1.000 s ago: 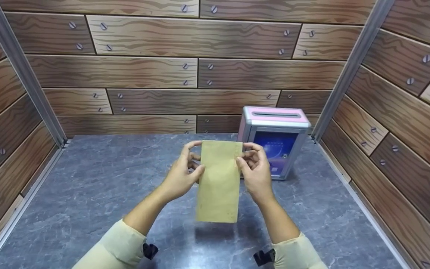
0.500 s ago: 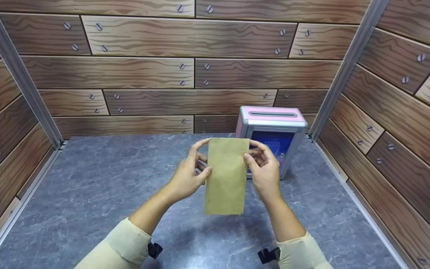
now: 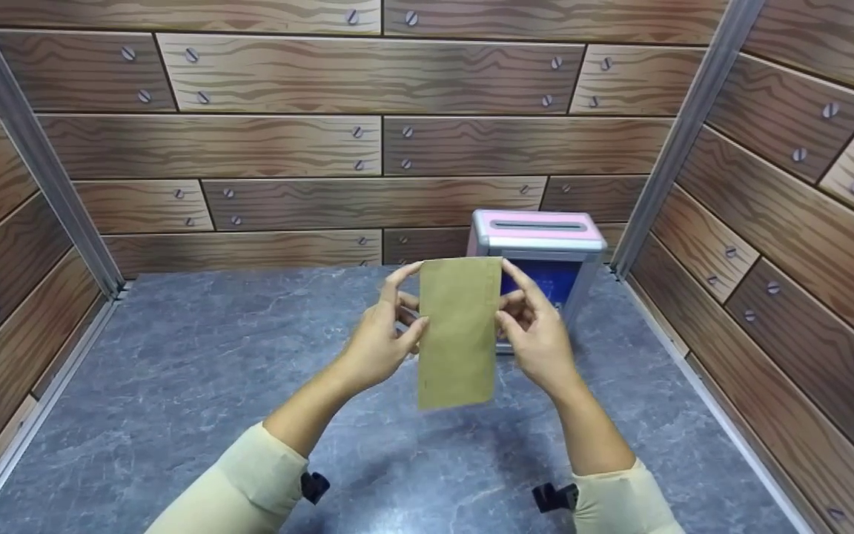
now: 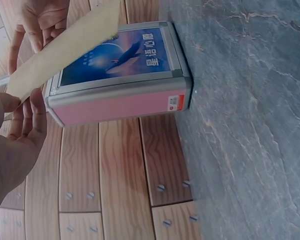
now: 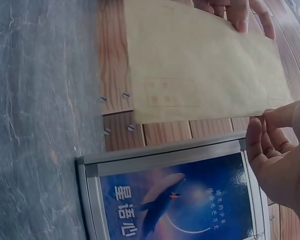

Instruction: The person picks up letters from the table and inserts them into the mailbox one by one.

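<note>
A brown paper envelope [image 3: 459,334] hangs upright between both hands in the head view, lifted off the table. My left hand [image 3: 382,334] pinches its left edge, thumb on the near face. At the right edge my right hand [image 3: 542,337] pinches it the same way. Faint red printed boxes show on the envelope [image 5: 200,65] in the right wrist view. Just behind stands a pink box [image 3: 538,230] with silver edges and a slot in its top. Its blue front panel [image 5: 175,195], printed with a whale and white characters, is partly hidden by the envelope in the head view.
The grey marbled table [image 3: 212,371] runs back to a wood-plank patterned wall [image 3: 286,141]. Silver metal posts [image 3: 56,163] stand in the corners, and another patterned wall [image 3: 768,311] closes the right side. A sticker [image 4: 176,102] marks the box's pink side.
Both hands have carried the envelope up and slightly to the right, toward the box. It covers more of the blue panel in the head view. The camera view has shifted a little.
</note>
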`<state>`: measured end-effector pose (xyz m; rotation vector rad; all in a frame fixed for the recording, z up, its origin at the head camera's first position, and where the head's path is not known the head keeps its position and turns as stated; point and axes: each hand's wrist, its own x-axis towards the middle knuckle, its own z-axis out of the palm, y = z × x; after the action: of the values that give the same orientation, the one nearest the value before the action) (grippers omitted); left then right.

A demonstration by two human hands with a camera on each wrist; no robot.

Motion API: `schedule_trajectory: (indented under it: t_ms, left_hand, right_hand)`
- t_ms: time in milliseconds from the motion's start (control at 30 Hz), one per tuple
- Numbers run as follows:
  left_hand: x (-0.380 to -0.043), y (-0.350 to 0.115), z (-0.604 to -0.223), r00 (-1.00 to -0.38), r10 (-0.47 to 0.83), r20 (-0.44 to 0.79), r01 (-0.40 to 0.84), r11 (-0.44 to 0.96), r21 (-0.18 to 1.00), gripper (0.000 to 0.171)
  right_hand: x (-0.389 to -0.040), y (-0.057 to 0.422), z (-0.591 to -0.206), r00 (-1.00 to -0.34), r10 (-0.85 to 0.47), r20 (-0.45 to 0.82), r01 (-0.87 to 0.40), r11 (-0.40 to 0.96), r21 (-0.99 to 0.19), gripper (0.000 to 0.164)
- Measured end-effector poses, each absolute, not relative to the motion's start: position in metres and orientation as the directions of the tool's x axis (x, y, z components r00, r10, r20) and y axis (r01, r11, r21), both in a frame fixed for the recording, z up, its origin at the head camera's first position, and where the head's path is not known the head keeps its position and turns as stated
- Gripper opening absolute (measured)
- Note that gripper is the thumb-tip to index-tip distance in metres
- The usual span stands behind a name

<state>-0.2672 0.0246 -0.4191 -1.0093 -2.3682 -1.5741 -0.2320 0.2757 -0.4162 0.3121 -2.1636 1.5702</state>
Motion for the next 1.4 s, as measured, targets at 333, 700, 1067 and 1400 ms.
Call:
schedule_trajectory:
  t_ms: [333,700,1067,1400]
  left_hand:
    - [-0.27,0.035,-0.408,-0.736,0.483,0.474,0.634,0.246,0.733,0.073]
    - [-0.275,0.053,-0.392,-0.679,0.511,0.527,0.711,0.277,0.647,0.076]
    - [-0.278,0.065,-0.363,-0.625,0.458,0.632,0.771,0.233,0.593,0.073]
    - [-0.286,0.077,-0.34,-0.526,0.409,0.746,0.848,0.183,0.498,0.07]
  right_hand:
    - [-0.228,0.286,-0.411,-0.893,0.078,0.443,-0.395,0.337,-0.855,0.083]
    - [-0.227,0.3,-0.396,-0.856,0.127,0.501,-0.435,0.345,-0.832,0.085]
    - [-0.229,0.304,-0.367,-0.774,0.148,0.616,-0.524,0.397,-0.754,0.083]
    - [-0.231,0.309,-0.347,-0.674,0.202,0.71,-0.59,0.432,-0.683,0.077]
